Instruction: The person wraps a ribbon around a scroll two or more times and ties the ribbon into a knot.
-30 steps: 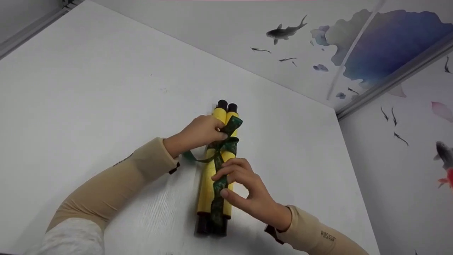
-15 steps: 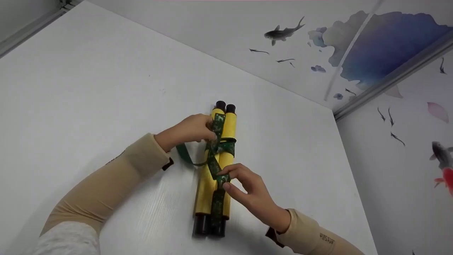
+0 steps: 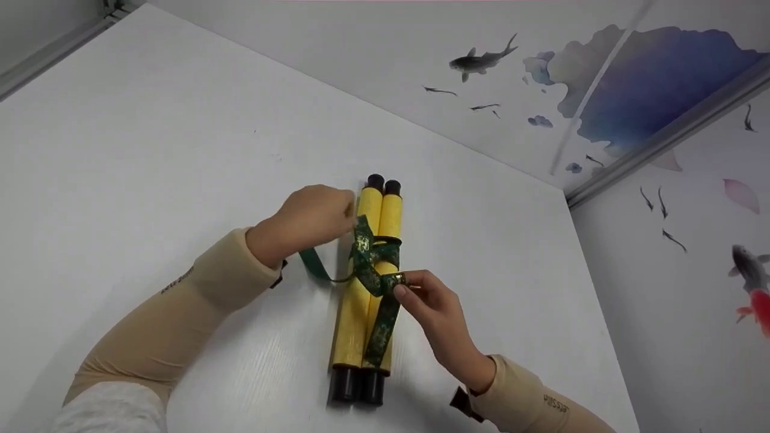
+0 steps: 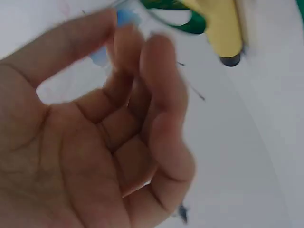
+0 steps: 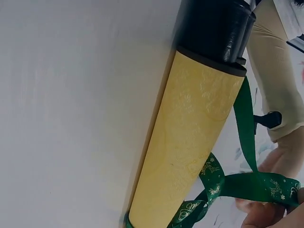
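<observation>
Head view shows us two yellow rolls point(image 3: 351, 319) on the tabletop point(image 3: 180, 150), between and beneath both hands' fingers, wrapped by a green ribbon point(image 3: 383, 331). The right hand's point(image 3: 448, 319) fingers pinch the ribbon; the left hand's point(image 3: 307, 216) are curled narrow beside its upper stretch, and we cannot tell whether they grip it. Behind the right fingers, lettering on the right sleeve point(image 3: 535, 394) seems to read "LetsSlim", upside down to us; the left sleeve's point(image 3: 228, 273) is too small. Pale script near the right fingers breaks across ribbon folds, unreadable.
</observation>
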### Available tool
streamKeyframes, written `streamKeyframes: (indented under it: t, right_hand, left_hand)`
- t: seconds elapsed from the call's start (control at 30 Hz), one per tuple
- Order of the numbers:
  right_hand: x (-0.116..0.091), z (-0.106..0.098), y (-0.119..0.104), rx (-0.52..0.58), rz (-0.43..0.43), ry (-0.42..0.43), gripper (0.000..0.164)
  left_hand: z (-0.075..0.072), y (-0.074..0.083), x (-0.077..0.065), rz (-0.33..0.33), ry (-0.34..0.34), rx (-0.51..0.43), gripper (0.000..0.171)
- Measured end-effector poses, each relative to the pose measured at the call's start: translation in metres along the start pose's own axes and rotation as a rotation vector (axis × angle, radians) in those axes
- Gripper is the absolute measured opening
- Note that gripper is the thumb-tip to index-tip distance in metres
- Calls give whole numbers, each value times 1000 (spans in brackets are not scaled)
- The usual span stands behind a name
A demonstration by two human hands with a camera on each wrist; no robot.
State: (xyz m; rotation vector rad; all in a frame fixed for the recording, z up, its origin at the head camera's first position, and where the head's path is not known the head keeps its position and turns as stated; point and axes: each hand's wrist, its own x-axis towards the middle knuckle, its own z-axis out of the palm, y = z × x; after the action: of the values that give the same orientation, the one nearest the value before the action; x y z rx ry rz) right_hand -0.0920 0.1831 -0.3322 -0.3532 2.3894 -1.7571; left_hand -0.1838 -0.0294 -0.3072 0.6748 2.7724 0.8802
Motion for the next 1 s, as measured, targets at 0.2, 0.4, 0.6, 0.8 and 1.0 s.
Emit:
streamKeyframes:
  t: [0.2,0.4,0.6,0.8,1.0]
  right_hand:
    - [5,-3,2,82,-43,54,25]
    - [13,-9,4,154,-88,114,24]
    - [18,-11,9,191,-62,114,22]
    - [23,-9,14,182,-16,108,25]
    - [32,-14,16,200,29,106,27]
  left_hand:
    - [10,23,-5,378,-138,-155,25]
    - [17,20,-2,351,-238,-169,23]
    - [24,21,1,288,-212,-179,22]
    - [28,23,1,262,-185,-203,18]
    - [32,24,5,235,-127,-232,11]
